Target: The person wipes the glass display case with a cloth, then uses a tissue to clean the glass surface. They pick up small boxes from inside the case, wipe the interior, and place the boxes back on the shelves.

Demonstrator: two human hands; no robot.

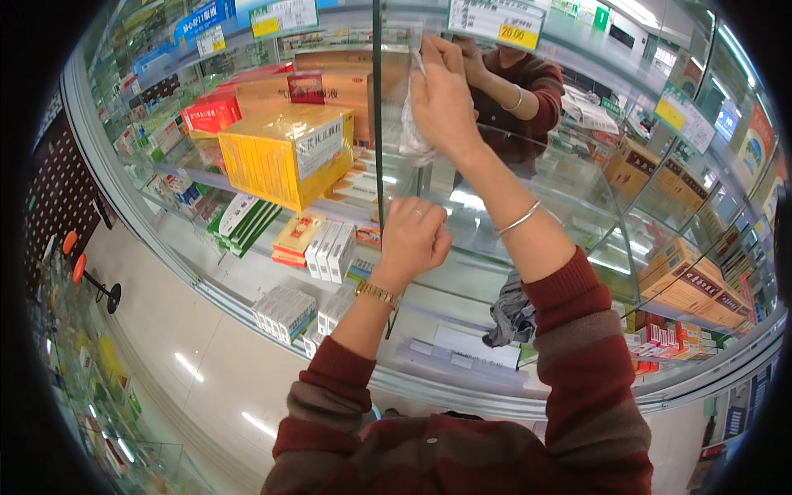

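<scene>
My right hand (442,99) presses a crumpled whitish cloth (416,133) against the upright glass pane (501,161). That pane reflects a person in a striped top. Lower and to the left, my left hand (413,238) is curled into a loose fist beside the pane's dark vertical edge (378,111); no object shows in it. Left of both hands, a shrink-wrapped stack of yellow boxes (281,158) rests on a glass shelf. A grey cloth (512,309) lies bunched on the cabinet's bottom level, below my right forearm.
Small white boxes (284,312) stand near the cabinet's metal front rail (229,312). Green-and-white boxes (244,223) lean nearby. Tan cartons (696,281) fill the right side. Price tags (495,21) hang along the top. A black-based stand (114,298) is on the tiled floor.
</scene>
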